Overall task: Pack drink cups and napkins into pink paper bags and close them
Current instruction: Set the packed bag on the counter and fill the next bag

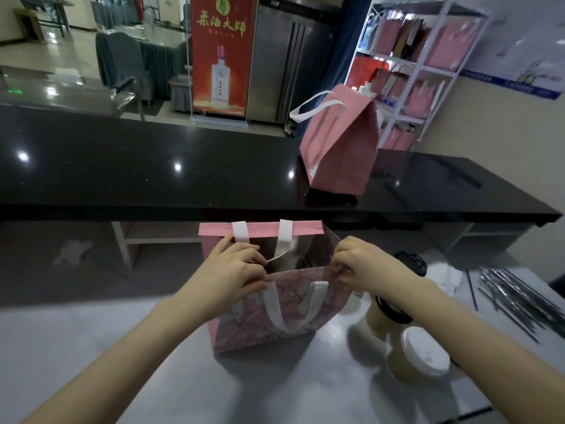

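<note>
**1. Current state.** The bag (275,313) stands upright on the counter (305,390), mouth up. My left hand (232,270) pinches the near rim at its left corner, fingers curled over the edge. My right hand (367,264) pinches the same rim at its right corner. Between them the mouth is drawn apart. The far rim stands flat, with its white handles (282,240) hanging inward. The interior is dark, so I cannot tell whether anything is inside.

**2. Materials.** All stock lies right of the bag.
- A white-lidded cup (425,356) stands just beside the bag, towards me.
- A black-lidded cup (379,322) stands partly under my right forearm.
- A farther black-lidded cup (411,263) shows past the right hand.
- The napkins (446,278) lie beyond these cups.
- The straws (519,298) lie farther right again.
- A second bag (339,148), its top shut, stands beyond the bag on the black counter (122,166).

**3. Step in hand.** I judge this to be opening the mouth ready for loading. Closing is not yet due.

**4. Next move.** Hold the rim with the left hand alone and release the right. Take the nearest cup by its body and lower it upright through the mouth, clear of the inward handles. The bag is light and may tip or fold if the rim is let go.
</note>
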